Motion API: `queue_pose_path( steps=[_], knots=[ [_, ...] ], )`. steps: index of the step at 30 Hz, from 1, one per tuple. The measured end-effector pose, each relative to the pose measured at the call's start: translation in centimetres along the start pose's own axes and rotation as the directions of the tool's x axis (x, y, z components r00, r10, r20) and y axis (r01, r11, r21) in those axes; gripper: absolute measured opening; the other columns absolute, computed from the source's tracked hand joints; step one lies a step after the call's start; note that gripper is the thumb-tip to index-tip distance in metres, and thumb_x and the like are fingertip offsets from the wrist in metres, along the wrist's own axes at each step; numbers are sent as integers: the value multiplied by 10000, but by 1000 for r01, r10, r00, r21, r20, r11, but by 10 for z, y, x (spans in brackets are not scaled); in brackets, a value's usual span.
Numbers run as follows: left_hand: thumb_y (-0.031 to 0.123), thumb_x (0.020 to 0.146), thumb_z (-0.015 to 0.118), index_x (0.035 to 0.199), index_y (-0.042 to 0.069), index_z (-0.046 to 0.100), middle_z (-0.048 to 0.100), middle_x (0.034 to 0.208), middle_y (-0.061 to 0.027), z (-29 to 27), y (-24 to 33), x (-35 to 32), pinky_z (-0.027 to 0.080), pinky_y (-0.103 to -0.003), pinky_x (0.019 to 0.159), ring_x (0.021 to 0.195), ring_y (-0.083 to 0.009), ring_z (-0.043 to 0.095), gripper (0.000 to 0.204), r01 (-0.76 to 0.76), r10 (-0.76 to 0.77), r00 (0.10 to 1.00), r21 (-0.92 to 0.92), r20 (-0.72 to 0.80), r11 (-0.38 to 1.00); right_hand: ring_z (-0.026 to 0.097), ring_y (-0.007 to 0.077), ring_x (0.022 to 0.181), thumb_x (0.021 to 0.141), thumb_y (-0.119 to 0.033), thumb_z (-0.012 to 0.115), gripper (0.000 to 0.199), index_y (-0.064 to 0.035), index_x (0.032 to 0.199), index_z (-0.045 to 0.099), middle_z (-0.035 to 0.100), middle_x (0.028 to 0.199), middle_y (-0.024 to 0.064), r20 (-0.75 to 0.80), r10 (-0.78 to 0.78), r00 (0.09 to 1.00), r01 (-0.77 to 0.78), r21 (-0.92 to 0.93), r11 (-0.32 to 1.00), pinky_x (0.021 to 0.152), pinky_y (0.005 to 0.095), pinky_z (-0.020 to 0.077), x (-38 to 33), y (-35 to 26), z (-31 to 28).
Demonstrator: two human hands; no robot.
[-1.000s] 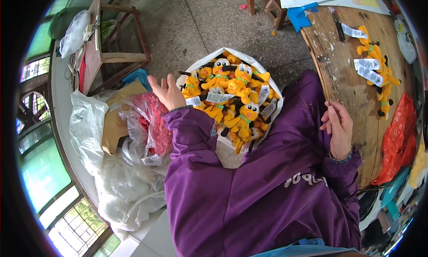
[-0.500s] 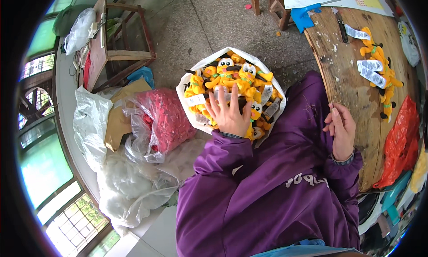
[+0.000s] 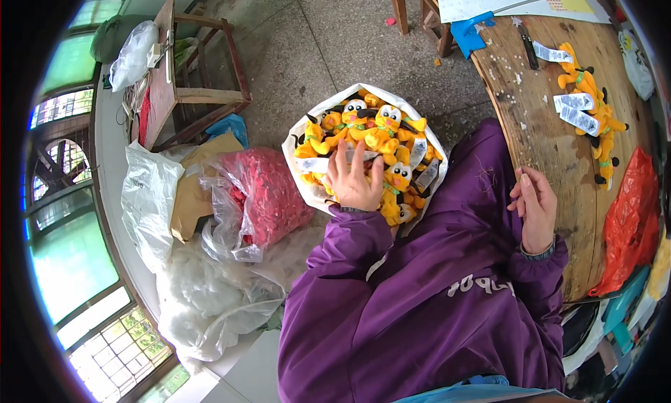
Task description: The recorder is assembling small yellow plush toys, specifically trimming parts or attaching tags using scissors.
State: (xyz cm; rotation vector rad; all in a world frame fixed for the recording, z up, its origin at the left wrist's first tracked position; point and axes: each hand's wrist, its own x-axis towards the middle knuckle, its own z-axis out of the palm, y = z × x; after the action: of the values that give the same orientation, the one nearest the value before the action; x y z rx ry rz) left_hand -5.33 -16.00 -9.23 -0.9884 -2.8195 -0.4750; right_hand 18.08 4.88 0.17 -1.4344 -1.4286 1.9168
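A white sack (image 3: 297,183) with a rolled rim is filled with yellow plush dogs (image 3: 383,127) that have black ears, green collars and white tags. My left hand (image 3: 355,185) rests on the near-left part of the pile, its fingers bent and apart over the toys. Beside the table's near edge is my right hand (image 3: 535,206), thumb and forefinger pressed together. Whatever they hold, if anything, is too small to name. Fine dark threads (image 3: 484,171) lie on my purple trouser leg close by.
On the wooden table (image 3: 535,130) lie more tagged yellow plush dogs (image 3: 594,110), a dark-handled tool (image 3: 528,48), a blue-handled tool (image 3: 477,27) and a red plastic bag (image 3: 629,225). Left of the sack sit a bag of red pieces (image 3: 269,197) and a bag of white stuffing (image 3: 192,284).
My left hand has slid slightly left and down over the plush dogs, its fingers now more bent. My right hand has barely moved. The whole view has shifted a little.
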Motion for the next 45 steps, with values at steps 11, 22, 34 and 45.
queue_pose_path(
  steps=[11, 22, 34, 45],
  knots=[
    [-83, 673, 654, 1208, 205, 646, 502, 1286, -110, -1, -111, 28, 500, -367, 876, 1078, -305, 560, 608, 165, -176, 981, -131, -78, 978, 410, 47, 550, 986, -196, 538, 299, 30, 1179, 577, 575, 776, 42, 19, 17, 1000, -16, -40, 999, 542, 189, 428, -1, 2, 3],
    [-74, 676, 650, 1186, 191, 630, 576, 1145, -102, -8, -106, 27, 513, -355, 810, 945, -301, 602, 575, 230, -230, 973, -140, 16, 963, 400, 42, 542, 994, -194, 524, 287, 15, 1184, 576, 565, 765, 34, 24, 29, 999, -27, -71, 997, 527, 186, 421, -1, 5, 5],
    [-10, 867, 600, 1218, 63, 565, 621, 957, -66, -89, -28, 43, 467, -242, 736, 835, -149, 575, 361, 339, -387, 909, -811, 153, 476, 387, 36, 542, 933, -95, 576, 204, -13, 1111, 630, 552, 778, -4, 111, 4, 994, 13, -147, 989, 476, 178, 373, -10, -11, 33],
    [-102, 856, 541, 1279, 18, 509, 575, 1104, -109, -104, 53, 25, 439, -194, 717, 794, -122, 542, 441, 498, -76, 862, -866, 501, -58, 373, 34, 561, 875, -32, 623, 215, 25, 1082, 637, 579, 805, -7, 365, -238, 900, 294, -105, 950, 525, 175, 320, -22, -32, 91]
  ],
)
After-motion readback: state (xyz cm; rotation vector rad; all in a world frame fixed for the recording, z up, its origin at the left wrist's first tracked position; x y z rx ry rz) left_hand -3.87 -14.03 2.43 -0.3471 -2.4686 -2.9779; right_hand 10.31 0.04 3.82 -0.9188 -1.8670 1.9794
